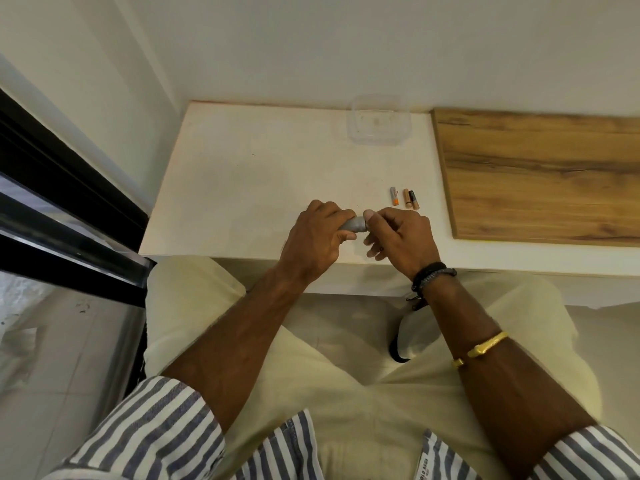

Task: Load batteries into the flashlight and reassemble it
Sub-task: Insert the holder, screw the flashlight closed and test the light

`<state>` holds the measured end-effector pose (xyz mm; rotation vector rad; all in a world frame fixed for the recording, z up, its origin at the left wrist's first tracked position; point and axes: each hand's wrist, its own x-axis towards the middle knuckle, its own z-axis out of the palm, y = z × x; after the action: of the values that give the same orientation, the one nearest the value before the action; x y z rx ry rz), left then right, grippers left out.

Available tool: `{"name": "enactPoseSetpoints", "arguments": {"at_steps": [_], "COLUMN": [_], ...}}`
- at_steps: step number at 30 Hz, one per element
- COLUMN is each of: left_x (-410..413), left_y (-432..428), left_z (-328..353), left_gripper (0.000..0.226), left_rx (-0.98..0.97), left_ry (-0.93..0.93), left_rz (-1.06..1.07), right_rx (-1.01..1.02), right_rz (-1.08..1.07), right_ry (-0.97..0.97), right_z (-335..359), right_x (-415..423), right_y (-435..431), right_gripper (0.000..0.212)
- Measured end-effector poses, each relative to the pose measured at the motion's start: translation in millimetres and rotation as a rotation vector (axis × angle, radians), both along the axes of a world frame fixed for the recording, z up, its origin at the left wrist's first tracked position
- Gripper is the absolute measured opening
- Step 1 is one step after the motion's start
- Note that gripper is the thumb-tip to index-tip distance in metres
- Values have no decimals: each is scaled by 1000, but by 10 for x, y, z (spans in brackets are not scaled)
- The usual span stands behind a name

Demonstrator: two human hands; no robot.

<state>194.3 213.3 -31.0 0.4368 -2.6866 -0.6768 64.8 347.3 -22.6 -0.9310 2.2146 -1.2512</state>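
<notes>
Flashlight: small, matte grey and rounded, held level just above the near edge of the counter, between the two hands; only a short stretch of its barrel shows.
Sleeves: soft woven cloth in blue and white stripes, rolled back to the elbows.
Trousers: pale cream fabric over both knees, below the counter's edge.
Bangle: smooth gold metal, open-ended, on the right forearm.
Bracelets: dark beaded and corded bands at the right wrist.
Left hand: fingers wrapped tightly round the flashlight's left part, hiding most of it.
Right hand: thumb tip pressed on the flashlight's right end, fingers curled beneath it in a pinch; whether a loose part sits under them cannot be told.
Counter: flat, matte white slab with a straight near edge.
Batteries: three slim cylinders lying side by side on the counter just beyond the right hand, one grey with an orange tip, one copper-toned, one black and copper.
Wooden board: flat rectangular panel with brown streaked grain, lying on the counter to the right.
Plastic container: clear, shallow, with rounded corners, at the counter's far edge by the wall.
Wall: plain, smooth, off-white.
</notes>
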Motion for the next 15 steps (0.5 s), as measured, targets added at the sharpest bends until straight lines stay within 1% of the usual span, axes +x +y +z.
{"name": "enactPoseSetpoints", "arguments": {"at_steps": [3,4,5,6,7,9,10,13,15], "left_x": [-3,-4,-6,-7,-10,-14,-12,-4,4], "left_y": [28,33,36,34,29,13,7,-1,-5], "left_z": [7,7,7,5,2,-6,-11,-27,-22], "left_gripper": [26,27,27,27,27,27,27,28,26], "left_rx": [-5,-7,-7,-4,2,28,45,56,46], "left_ry": [3,2,0,-2,-3,-11,-17,-38,-36], "left_rz": [-26,-28,-25,-17,-4,32,50,66,56], "right_rx": [178,215,225,200,139,-10,-48,-59,-56], "right_rz": [-86,-117,-138,-141,-125,-49,4,76,54], "right_ry": [105,113,99,56,-19,-163,-173,-55,-37], "right_z": [4,-9,-12,-9,-6,3,5,-30,-22], "right_x": [32,35,38,35,27,-7,-36,-93,-78], "right_y": [-32,-37,-37,-33,-28,-12,-1,20,27], "right_gripper": [60,67,71,70,64,39,29,30,22]}}
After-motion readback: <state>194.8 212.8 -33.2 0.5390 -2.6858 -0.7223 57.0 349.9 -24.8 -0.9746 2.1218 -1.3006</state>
